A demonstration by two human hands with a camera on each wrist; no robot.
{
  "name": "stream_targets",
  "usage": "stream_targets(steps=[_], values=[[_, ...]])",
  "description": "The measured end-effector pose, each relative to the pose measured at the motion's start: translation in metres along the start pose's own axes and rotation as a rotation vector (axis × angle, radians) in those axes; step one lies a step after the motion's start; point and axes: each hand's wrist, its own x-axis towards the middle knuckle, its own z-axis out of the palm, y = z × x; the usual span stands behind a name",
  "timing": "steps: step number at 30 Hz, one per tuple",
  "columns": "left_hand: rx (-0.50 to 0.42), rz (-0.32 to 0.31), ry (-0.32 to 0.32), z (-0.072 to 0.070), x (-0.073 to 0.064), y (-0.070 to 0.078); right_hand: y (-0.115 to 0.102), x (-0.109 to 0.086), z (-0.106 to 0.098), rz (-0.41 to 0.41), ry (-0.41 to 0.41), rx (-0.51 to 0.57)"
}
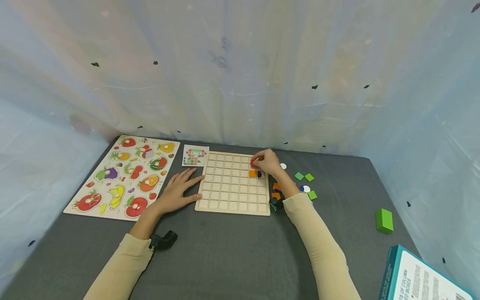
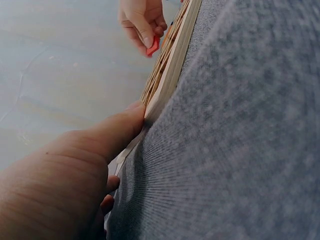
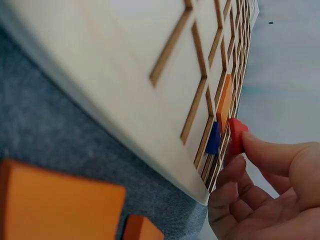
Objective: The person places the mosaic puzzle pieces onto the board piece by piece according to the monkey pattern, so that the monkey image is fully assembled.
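A wooden grid board lies flat on the grey table. At its far right corner my right hand pinches a small red tile between thumb and fingers, close over the board's squares. Just nearer than it, an orange tile and a dark blue piece sit in the grid. My left hand lies with spread fingers beside the board, thumb and fingertip touching its left edge. In the left wrist view the thumb meets the board's rim.
Left lies a fruit puzzle board; a pattern card touches the grid board's far left corner. Loose pieces lie to the right, including green tiles, a white disc and orange tiles. Farther right are a green block and a teal box.
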Motion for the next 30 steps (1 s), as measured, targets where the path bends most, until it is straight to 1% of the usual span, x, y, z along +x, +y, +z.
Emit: stream_targets(steps=[4,8,10,14,17,21,23,25,27,30], values=[[-0.002,-0.002,-0.002,-0.002,0.000,0.001,-0.002,0.000,0.000,-0.001,-0.007,-0.040],[-0.007,-0.001,0.000,-0.002,0.000,0.001,-0.003,0.000,0.000,0.005,-0.011,-0.043],[-0.010,0.002,0.007,-0.002,0.000,0.000,-0.004,0.000,0.000,0.006,-0.003,-0.063],[-0.010,0.002,0.008,-0.001,0.000,0.000,-0.004,0.000,0.001,0.007,0.016,-0.142],[-0.008,-0.005,0.000,-0.001,0.000,0.001,-0.003,0.000,0.003,0.001,0.007,-0.199],[-0.007,-0.008,-0.005,-0.002,-0.001,0.002,-0.003,0.000,0.004,-0.017,0.000,-0.272],[-0.006,-0.008,-0.006,-0.002,-0.001,0.002,-0.003,-0.001,0.004,-0.034,0.007,-0.292],[-0.005,-0.007,-0.005,-0.002,-0.001,0.002,-0.002,-0.004,0.000,-0.065,0.020,-0.284],[-0.007,-0.005,-0.004,-0.001,-0.001,0.001,0.000,-0.008,-0.008,-0.094,0.028,-0.224],[-0.008,0.000,0.004,-0.001,0.000,0.001,0.007,-0.019,-0.028,-0.124,0.022,-0.123]])
